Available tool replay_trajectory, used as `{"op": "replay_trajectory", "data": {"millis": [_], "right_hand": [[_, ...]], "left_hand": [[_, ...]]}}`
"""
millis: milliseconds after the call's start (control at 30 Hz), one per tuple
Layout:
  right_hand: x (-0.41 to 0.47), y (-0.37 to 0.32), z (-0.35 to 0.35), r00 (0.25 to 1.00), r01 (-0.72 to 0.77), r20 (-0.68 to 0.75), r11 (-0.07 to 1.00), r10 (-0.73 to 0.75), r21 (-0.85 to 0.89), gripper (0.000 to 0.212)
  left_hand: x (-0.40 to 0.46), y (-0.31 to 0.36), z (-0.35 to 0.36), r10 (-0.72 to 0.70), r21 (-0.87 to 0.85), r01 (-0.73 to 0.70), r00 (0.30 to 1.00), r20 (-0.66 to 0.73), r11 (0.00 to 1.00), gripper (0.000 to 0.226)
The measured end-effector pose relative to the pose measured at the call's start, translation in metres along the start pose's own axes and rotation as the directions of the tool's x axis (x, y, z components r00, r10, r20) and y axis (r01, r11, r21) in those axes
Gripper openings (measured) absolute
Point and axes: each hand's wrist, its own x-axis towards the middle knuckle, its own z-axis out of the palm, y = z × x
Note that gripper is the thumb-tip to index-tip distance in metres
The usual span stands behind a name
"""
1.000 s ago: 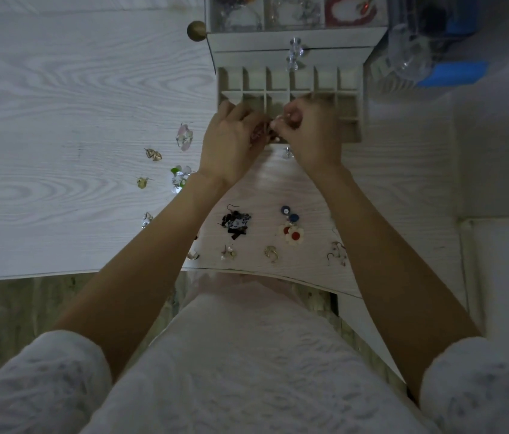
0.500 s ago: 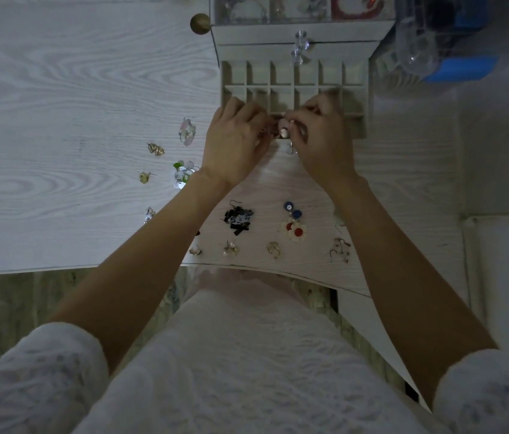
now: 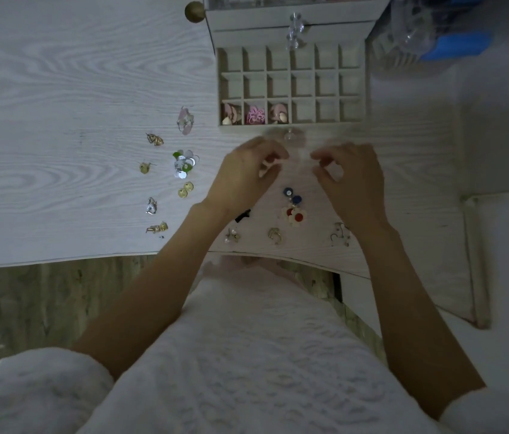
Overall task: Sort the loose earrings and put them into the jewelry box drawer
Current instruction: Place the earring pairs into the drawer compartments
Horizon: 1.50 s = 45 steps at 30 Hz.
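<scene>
White-grained wood of the table lies under my arms, with the jewelry box drawer pulled open ahead of me. Its nearest row holds earrings in the three leftmost cells: gold-and-pink discs, a pink pair and another rosy pair; the other cells I can see hold nothing. My left hand and right hand hover apart just in front of the drawer, both blurred, fingers curled with thumb near forefinger; I cannot tell whether either pinches anything. Loose earrings lie scattered on the table: a sequin cluster, gold pieces at my left, a blue button pair and a red-and-white flower pair between my wrists.
</scene>
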Motion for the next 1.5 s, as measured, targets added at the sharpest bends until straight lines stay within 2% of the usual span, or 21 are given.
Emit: {"op": "replay_trajectory", "data": {"millis": [133,200,300,500,600,700,767,967,1133,1233,1333,1400,1500], "right_hand": [[-0.023,-0.003,0.013,0.985,-0.117,0.118,0.991,0.124,-0.058,0.024],[-0.025,-0.008,0.020,0.973,-0.170,0.148,0.983,0.178,-0.064,0.027],[-0.025,-0.011,0.027,0.964,-0.197,0.163,0.976,0.210,-0.093,0.024],[-0.019,-0.007,0.026,0.972,-0.191,0.115,0.972,0.208,-0.138,0.014],[-0.016,-0.002,0.020,0.975,-0.195,0.087,0.976,0.203,-0.094,0.022],[-0.018,0.001,0.013,0.969,-0.103,0.222,0.994,0.111,-0.046,0.043],[-0.020,0.003,0.014,0.953,-0.060,0.293,0.995,0.080,-0.078,0.050],[-0.010,-0.002,0.019,0.954,-0.077,0.280,0.991,0.105,-0.108,0.021],[-0.005,0.000,0.019,0.957,-0.094,0.267,0.993,0.111,-0.078,0.018],[-0.004,0.003,0.018,0.966,-0.111,0.231,0.992,0.121,-0.056,0.019],[-0.003,0.007,0.017,0.972,-0.127,0.195,0.992,0.128,-0.015,0.018],[-0.002,0.010,0.016,0.977,-0.161,0.152,0.986,0.152,0.044,0.018],[0.000,0.014,0.011,0.980,-0.194,0.074,0.969,0.184,0.152,0.019]], "left_hand": [[-0.016,-0.001,0.020,0.010,0.191,-0.042,0.986,0.166,0.981,0.036],[-0.016,-0.001,0.026,0.006,0.210,-0.047,0.982,0.191,0.976,0.031],[-0.013,-0.001,0.029,-0.022,0.161,-0.004,0.987,0.159,0.987,0.020],[-0.008,-0.003,0.028,-0.086,0.211,0.066,0.992,0.090,0.975,0.015],[-0.008,0.000,0.026,-0.127,0.230,0.116,0.991,0.033,0.966,0.028],[-0.011,0.004,0.026,-0.156,0.211,0.134,0.983,0.093,0.968,0.051],[-0.013,0.005,0.029,-0.145,0.217,0.113,0.980,0.133,0.970,0.052],[-0.004,0.006,0.032,-0.188,0.229,0.148,0.968,0.167,0.962,0.030],[0.003,0.006,0.030,-0.191,0.254,0.135,0.959,0.211,0.958,0.031],[0.002,0.006,0.029,-0.143,0.218,0.104,0.975,0.170,0.970,0.026],[0.001,0.007,0.025,-0.105,0.108,0.097,0.992,0.071,0.989,0.023],[0.010,0.010,0.019,-0.076,0.047,0.077,0.997,-0.013,0.996,0.025],[0.037,0.015,0.013,-0.027,0.051,0.030,0.998,-0.053,0.998,0.026]]}}
